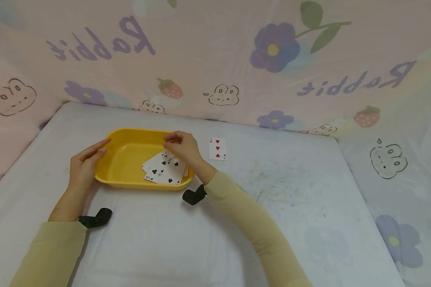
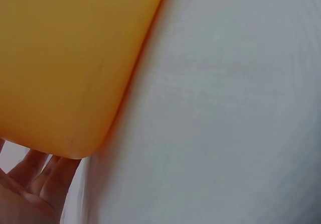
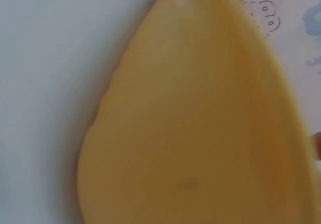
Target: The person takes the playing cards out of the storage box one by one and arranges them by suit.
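Observation:
A yellow plastic basin (image 1: 129, 185) stands on the white-covered table in the head view. My left hand (image 1: 83, 165) grips its left end, thumb at the rim and fingers along the outer wall. The left wrist view shows those fingers (image 2: 57, 184) against the basin's (image 2: 60, 73) lower edge. Several playing cards (image 1: 167, 171) lie overlapping in the basin's right half. Over that end hangs my right hand (image 1: 184, 149), its fingers bent above the cards. Whether it pinches anything is hidden. The basin's wall (image 3: 190, 108) fills most of the right wrist view.
A three of hearts (image 1: 217, 149) lies face up on the table, right of the basin and behind my right forearm. The white table cover (image 1: 287, 183) has coloured marks on its right side. A printed curtain (image 1: 208, 59) hangs behind and at both sides.

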Tool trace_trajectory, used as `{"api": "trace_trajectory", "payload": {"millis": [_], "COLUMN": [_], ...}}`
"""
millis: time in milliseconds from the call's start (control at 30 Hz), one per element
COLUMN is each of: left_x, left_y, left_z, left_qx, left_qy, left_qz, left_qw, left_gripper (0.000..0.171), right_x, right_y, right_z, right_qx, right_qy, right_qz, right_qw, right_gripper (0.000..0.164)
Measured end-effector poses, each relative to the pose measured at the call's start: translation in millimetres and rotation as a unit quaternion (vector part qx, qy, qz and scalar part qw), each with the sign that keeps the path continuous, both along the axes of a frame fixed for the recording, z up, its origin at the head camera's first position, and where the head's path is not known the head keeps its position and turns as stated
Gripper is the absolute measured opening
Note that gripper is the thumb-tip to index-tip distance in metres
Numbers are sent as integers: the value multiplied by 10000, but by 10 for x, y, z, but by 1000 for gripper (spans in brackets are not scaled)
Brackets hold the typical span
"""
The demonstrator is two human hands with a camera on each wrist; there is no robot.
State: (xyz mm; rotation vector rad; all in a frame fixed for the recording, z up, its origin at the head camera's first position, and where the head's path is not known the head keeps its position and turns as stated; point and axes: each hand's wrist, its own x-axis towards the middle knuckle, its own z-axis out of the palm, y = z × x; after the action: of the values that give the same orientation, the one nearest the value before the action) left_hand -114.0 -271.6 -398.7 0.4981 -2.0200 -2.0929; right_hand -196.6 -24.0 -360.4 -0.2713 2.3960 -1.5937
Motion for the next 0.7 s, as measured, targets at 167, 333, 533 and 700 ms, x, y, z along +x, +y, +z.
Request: {"api": "trace_trajectory", "payload": {"millis": [167, 333, 533, 700], "left_x": [-4, 0, -7, -19], "left_y": [-5, -9, 1, 6], "left_z": [-11, -13, -17, -18], "left_qx": [-14, -53, -83, -113], "left_qy": [-54, -124, -81, -68], "left_qz": [-9, -9, 31, 77], "left_qw": [10000, 9999, 9999, 9999], "left_gripper": [37, 38, 36, 36], "right_x": [-14, -10, 43, 118], "right_y": [-37, -64, -98, -107], "right_z": [-65, -67, -86, -72], "right_qx": [251, 1762, 3378, 3854], "right_qy": [-247, -262, -8, 207], "right_qz": [248, 1195, 1983, 2154], "right_qw": [9991, 9767, 9201, 8970], "right_gripper": [26, 57, 94, 93]}}
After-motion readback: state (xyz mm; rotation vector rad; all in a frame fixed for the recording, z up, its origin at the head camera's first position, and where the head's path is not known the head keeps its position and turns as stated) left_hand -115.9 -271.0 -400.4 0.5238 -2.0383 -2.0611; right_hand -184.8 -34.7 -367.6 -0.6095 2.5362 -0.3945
